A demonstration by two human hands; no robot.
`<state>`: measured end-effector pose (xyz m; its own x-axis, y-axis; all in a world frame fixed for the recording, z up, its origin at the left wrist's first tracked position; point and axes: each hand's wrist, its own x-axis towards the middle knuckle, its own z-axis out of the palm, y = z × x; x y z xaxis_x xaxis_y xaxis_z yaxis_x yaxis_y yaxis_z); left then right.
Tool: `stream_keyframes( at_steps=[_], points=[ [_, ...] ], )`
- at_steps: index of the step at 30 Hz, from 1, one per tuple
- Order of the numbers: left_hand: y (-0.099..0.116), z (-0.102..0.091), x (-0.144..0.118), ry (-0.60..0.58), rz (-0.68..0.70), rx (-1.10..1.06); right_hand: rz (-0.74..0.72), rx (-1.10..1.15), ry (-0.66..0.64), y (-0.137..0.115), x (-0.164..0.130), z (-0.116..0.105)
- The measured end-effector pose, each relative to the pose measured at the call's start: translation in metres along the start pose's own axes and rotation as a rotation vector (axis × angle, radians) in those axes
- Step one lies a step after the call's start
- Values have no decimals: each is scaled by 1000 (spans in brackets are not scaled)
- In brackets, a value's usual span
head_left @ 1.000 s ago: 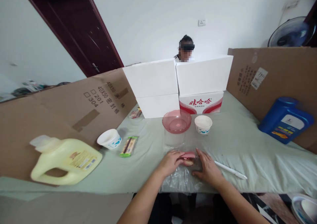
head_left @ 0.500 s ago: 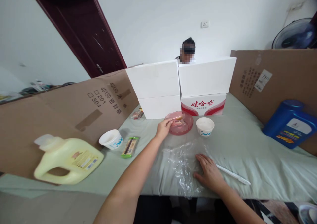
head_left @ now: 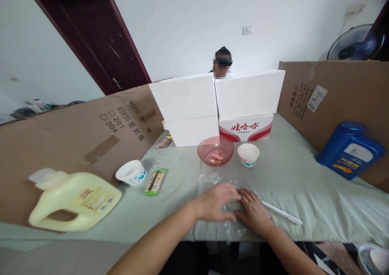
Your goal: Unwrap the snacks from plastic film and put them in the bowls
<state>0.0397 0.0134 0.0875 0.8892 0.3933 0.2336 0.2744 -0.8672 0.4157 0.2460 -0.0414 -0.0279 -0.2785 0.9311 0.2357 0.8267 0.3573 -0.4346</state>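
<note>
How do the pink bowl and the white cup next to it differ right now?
The pink bowl is translucent, wide and shallow; the white cup beside it is opaque, narrower and has blue print on its side. The pink bowl holds pinkish pieces; nothing shows in the white cup, though its bottom cannot be seen. Both stand upright on the green cloth, in front of the white boxes, beyond both hands.

yellow jug [head_left: 73,200], blue jug [head_left: 349,149] — white pen [head_left: 281,212]

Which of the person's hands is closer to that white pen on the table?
Right. The right hand lies on the clear plastic sheet just beside the white pen; the left hand sits farther away, on its other side.
</note>
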Motion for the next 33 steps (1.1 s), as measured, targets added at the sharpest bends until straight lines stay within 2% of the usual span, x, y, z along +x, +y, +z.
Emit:
stream_keyframes(
  at_steps=[1,3,7,10,13,15,18,21,26,30,33],
  points=[
    [9,8,-17,-58,-4,15,6,3,-15,1,-2,-2],
    [16,23,-53,-97,-76,63,2,23,-55,4,-9,-9],
    [7,40,-116,-161,-175,143,-137,105,-207,19,-38,-34],
    [3,47,-145,-66,-229,201,-190,109,-333,27,-60,-50],
    [8,51,-157,73,-244,196,-164,106,-328,23,-73,-56],
    [12,52,-158,132,-263,138,-164,150,-279,15,-77,-56],
    [14,51,-151,195,-411,26,-112,296,-203,6,-76,-53],
    [6,46,-136,211,-617,-95,88,470,-141,4,-68,-44],
    [-28,47,-98,285,-845,-133,438,670,-6,7,-49,-21],
    [-43,56,-75,269,-913,-165,540,632,43,7,-50,-15],
    [-41,59,-66,228,-940,3,506,499,98,5,-57,-18]
  ],
)
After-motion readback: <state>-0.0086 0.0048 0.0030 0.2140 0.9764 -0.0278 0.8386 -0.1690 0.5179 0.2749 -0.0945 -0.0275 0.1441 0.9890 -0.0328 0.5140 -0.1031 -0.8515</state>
